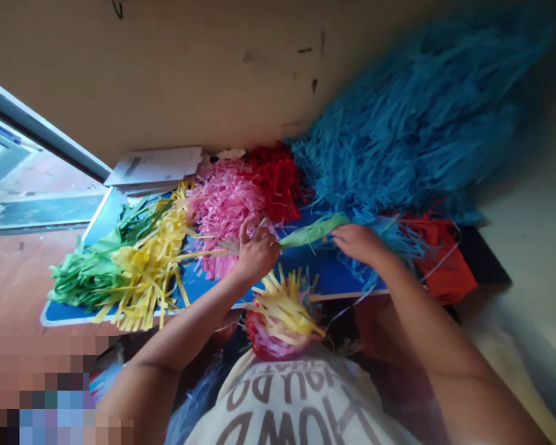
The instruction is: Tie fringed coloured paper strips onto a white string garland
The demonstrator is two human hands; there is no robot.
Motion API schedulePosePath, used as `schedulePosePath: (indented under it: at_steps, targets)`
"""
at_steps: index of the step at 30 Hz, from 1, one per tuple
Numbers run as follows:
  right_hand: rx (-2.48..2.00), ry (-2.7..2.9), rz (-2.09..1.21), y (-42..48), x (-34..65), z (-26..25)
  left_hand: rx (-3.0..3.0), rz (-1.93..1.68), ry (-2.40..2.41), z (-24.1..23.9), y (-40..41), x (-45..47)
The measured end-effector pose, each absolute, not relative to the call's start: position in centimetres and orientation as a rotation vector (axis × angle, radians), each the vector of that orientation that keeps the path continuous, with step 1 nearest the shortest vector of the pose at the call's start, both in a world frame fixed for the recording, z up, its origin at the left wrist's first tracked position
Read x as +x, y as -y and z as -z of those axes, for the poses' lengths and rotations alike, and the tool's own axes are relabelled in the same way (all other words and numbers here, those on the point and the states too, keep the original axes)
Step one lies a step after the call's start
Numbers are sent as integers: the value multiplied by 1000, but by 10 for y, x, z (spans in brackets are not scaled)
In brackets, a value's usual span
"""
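Note:
A light green fringed paper strip (312,232) stretches between my two hands above the blue table (338,281). My left hand (258,250) is closed on the strip's left end, in front of the pink fringe pile. At the other end, my right hand (359,242) pinches the strip near the blue fringe. Close to my body, below the hands, sits a bundle of fringed paper (285,309), yellow on top with pink and red under it. A thin pale string (352,304) runs from near this bundle toward the right.
Piles of green (88,275), yellow (148,272), pink (229,204) and red fringe (278,179) lie on the table. A large blue fringe heap (398,136) leans on the wall at right. Orange-red paper (447,259) hangs over the right edge. A white box (155,165) lies at the back left.

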State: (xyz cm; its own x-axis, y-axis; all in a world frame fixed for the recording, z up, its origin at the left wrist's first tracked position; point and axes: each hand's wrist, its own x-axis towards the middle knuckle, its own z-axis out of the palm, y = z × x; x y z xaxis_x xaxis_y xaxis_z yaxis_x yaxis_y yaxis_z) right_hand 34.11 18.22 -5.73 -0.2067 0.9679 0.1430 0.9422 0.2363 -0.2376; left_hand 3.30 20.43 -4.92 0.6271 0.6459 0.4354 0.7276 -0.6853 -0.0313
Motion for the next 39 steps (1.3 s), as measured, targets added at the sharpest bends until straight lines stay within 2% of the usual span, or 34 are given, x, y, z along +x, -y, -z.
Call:
schedulePosePath:
  at_steps: [4,8,11,14,21,27,39]
  targets:
    - [-1749,1862,310,-155,335,27,-2718,595,1125,68,-202,45]
    - [-1359,2326,177,-148,255,51,-2672,629,1105,70,-199,51]
    - [-1365,2265,212,-156,233,82,-2642,640,1108,75,-196,51]
    - [-1372,2284,211,-161,252,98,-2679,628,1122,88,-194,48]
    - [-1416,2360,-51,-160,290,100,-2899,605,1192,104,-199,31]
    - [-1515,2135,-275,-166,291,107,-2991,644,1529,105,-209,20]
    - [-1783,2049,-197,-177,276,108,-2864,582,1707,102,-212,37]
